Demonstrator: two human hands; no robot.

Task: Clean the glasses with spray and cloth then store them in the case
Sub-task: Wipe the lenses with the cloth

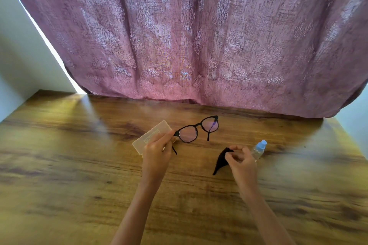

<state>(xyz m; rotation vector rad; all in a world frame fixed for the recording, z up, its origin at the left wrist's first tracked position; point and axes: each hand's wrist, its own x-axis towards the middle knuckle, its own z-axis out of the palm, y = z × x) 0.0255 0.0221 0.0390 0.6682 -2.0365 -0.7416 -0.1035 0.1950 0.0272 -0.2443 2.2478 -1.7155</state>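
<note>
Dark-framed glasses [199, 129] are held up above the wooden table [79, 165], temples unfolded. My left hand [157, 153] pinches them at the left hinge. A translucent plastic case [148, 135] lies shut on the table just behind that hand, partly hidden by it. My right hand [240, 160] pinches a small black cloth [220, 160], which hangs down from the fingers toward the table. A clear spray bottle [258, 150] with a pale blue cap lies just behind the right hand.
A patterned pink curtain [199, 36] hangs along the table's far edge. A pale wall [20, 55] stands at the left, with a bright slit of light beside the curtain. The table's right edge shows near the far right corner.
</note>
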